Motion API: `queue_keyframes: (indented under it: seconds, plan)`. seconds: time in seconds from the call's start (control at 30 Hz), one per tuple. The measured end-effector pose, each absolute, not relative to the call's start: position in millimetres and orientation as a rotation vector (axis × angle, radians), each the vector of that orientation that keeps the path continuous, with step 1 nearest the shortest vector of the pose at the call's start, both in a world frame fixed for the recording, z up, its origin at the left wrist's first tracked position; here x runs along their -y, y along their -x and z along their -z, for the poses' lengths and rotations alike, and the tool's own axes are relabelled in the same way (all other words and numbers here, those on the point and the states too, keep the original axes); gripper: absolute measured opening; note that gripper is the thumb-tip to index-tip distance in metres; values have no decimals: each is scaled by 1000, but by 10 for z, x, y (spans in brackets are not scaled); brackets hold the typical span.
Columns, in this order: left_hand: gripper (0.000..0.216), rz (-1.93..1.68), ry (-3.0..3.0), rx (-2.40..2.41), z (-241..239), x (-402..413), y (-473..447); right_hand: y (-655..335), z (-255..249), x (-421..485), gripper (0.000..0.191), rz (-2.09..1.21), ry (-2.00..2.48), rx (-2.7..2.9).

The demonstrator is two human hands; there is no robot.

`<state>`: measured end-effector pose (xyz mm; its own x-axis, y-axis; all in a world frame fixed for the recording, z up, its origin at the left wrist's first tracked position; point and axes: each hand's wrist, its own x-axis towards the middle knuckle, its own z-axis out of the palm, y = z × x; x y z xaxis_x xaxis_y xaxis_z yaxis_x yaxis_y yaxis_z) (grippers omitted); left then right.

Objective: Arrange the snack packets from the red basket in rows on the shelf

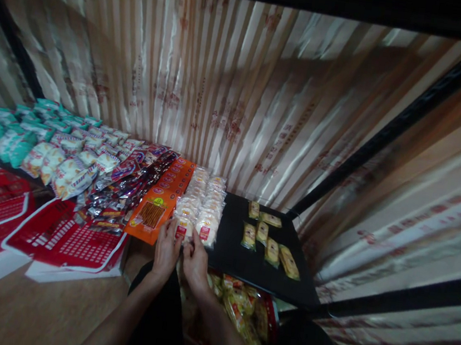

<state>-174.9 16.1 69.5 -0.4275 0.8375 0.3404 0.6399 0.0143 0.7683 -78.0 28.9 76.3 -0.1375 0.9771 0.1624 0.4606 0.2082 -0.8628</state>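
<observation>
My left hand (167, 250) and my right hand (196, 260) are close together at the shelf's front edge. Between them, their fingers closed on its two sides, is a clear packet of white rice crackers (183, 229) with a red label. It is the front packet of the left of two rows. Beside my right fingertips, the second row of rice cracker packets (209, 215) runs back toward the wall. Left of my left hand lies a flat orange snack bag (154, 208) printed with brown sticks.
Dark-wrapped snacks (128, 182), white snack bags (68, 172) and teal bags (16, 140) fill the left shelf. Several yellow packets (272, 251) lie on the black shelf (229, 251) at right. Red baskets (67, 236) stand at lower left; yellow packets (243, 308) fill another below. A black post (387, 130) slants at right.
</observation>
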Motion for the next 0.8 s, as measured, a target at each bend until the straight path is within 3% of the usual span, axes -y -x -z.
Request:
queue_keyframes:
  seconds: [0.43, 0.8]
  plan:
    - [35, -1259, -1903, -2364, -561, -161, 1660, 265, -589, -263, 44, -105, 1256, 2160]
    - [32, -1310, -2030, -2264, -593, -177, 1694, 201, -584, -321, 45, -140, 1164, 2197]
